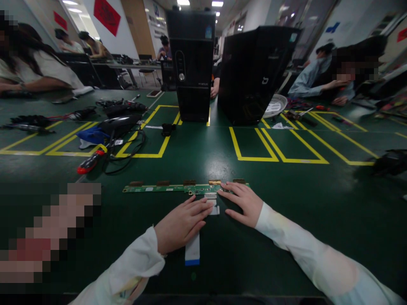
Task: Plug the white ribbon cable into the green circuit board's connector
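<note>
A long narrow green circuit board (159, 188) lies across the dark green table in front of me. A white flat ribbon cable (192, 250) with a blue end runs from the board's middle connector toward me. My left hand (181, 223) lies on the cable with its fingers extended, fingertips at the connector (211, 196). My right hand (243, 202) rests fingers flat on the board's right end, beside the connector. Neither hand grips anything.
Two black computer towers (192, 63) (254, 72) stand at the back centre. Tools, a red-handled screwdriver (90, 162), cables and a blue item (92, 135) lie at the left. A white fan grille (275, 106) sits at the right. Other people work around the table.
</note>
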{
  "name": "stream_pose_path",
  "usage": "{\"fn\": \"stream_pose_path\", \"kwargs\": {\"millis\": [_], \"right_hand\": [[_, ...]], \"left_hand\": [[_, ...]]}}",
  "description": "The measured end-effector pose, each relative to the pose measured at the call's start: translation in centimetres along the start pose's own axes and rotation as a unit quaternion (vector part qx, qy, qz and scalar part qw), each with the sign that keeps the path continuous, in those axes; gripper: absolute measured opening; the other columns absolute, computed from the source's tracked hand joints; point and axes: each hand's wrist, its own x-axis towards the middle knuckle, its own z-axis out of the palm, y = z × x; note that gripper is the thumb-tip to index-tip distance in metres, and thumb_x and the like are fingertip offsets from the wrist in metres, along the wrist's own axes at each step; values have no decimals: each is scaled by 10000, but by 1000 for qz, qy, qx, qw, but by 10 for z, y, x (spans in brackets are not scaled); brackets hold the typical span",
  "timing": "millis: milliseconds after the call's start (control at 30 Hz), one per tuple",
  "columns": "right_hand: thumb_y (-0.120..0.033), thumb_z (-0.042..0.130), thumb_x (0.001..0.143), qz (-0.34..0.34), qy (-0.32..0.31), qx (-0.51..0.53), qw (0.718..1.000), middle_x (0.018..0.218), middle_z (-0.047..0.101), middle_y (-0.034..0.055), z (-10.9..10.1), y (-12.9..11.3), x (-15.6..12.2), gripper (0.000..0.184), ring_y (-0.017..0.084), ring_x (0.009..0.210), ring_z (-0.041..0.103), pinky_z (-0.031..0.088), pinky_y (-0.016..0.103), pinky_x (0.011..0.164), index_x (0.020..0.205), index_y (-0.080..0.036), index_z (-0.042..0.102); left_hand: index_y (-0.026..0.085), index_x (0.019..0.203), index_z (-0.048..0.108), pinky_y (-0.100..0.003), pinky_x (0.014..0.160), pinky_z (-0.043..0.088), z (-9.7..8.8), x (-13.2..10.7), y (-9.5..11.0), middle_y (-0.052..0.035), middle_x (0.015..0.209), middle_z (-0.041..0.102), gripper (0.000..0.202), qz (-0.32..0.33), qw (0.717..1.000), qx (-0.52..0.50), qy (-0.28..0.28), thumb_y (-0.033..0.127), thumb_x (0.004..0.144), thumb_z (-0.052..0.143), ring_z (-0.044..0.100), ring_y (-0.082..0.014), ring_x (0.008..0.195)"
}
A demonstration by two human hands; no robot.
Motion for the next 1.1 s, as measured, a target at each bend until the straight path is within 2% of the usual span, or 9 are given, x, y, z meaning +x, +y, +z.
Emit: {"fn": "stream_pose_path", "kwargs": {"millis": [200, 500, 800, 933, 1100], "right_hand": [[-427, 493, 864, 8, -5, 1, 1000, 1408, 443, 104, -2, -2, 1, 530, 272, 1294, 375, 336, 486, 1037, 1345, -204, 483], [-423, 496, 867, 3, -4, -6, 1000, 1411, 439, 102, -1, -1, 0, 534, 274, 1290, 372, 334, 489, 1036, 1355, -206, 475], [-441, 497, 868, 9, -19, -1, 1000, 1418, 428, 103, -2, 0, 1, 546, 281, 1298, 361, 330, 497, 1039, 1361, -210, 465], [-442, 479, 873, 7, -16, 3, 1000, 1421, 421, 108, 0, 1, 1, 545, 280, 1305, 350, 322, 504, 1041, 1368, -213, 455], [-442, 476, 877, 4, -14, 4, 1000, 1422, 420, 113, 1, 1, 0, 545, 282, 1301, 356, 316, 506, 1045, 1368, -207, 456]], "left_hand": [[167, 1391, 394, -427, 1121, 261, 1, 0, 5, -74, 1424, 461, 428, 1, 1000, 25, 8, 263, 975, 360, 330, -206, 1360], [169, 1391, 396, -401, 1127, 258, 4, 0, 1, -62, 1437, 447, 423, 7, 999, 42, 6, 281, 989, 331, 296, -194, 1376], [167, 1380, 412, -425, 1107, 295, -1, 2, 6, -75, 1414, 475, 423, 10, 998, 51, 20, 285, 975, 375, 354, -210, 1346], [189, 1352, 446, -433, 1082, 335, -5, 1, 11, -64, 1400, 490, 398, -5, 998, 37, 49, 285, 969, 394, 412, -214, 1299], [203, 1295, 502, -419, 998, 428, -9, 0, 19, -74, 1292, 562, 353, -62, 992, -9, 109, 233, 968, 372, 506, -214, 1166]]}}
